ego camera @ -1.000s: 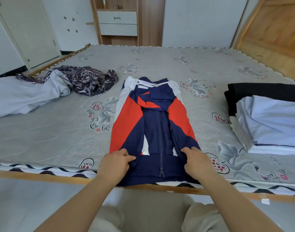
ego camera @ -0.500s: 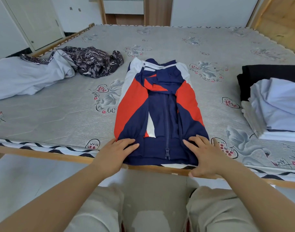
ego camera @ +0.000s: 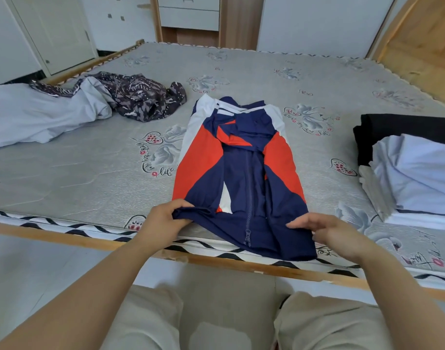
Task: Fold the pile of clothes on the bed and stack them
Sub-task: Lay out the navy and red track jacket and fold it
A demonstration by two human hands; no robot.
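A navy, red and white zip jacket (ego camera: 241,168) lies lengthwise on the bed (ego camera: 90,173), sleeves folded in over its front, hem at the near edge. My left hand (ego camera: 163,219) pinches the hem's left corner, which is bunched and lifted a little. Over the hem's right corner my right hand (ego camera: 327,233) touches the cloth with its fingertips, fingers apart. At the right side lies a stack of folded clothes (ego camera: 415,178): pale lilac on top, white below, black behind. Unfolded clothes wait at the far left: a pale lilac garment (ego camera: 39,117) and a dark patterned one (ego camera: 143,97).
The wooden bed frame (ego camera: 216,261) runs along the near edge, just in front of my knees. A wooden headboard (ego camera: 423,46) rises at the far right. A cabinet with drawers (ego camera: 191,13) and a white door (ego camera: 57,31) stand beyond the bed.
My left hand went from lying flat on the hem to pinching and lifting its left corner. My right hand slid a little to the right.
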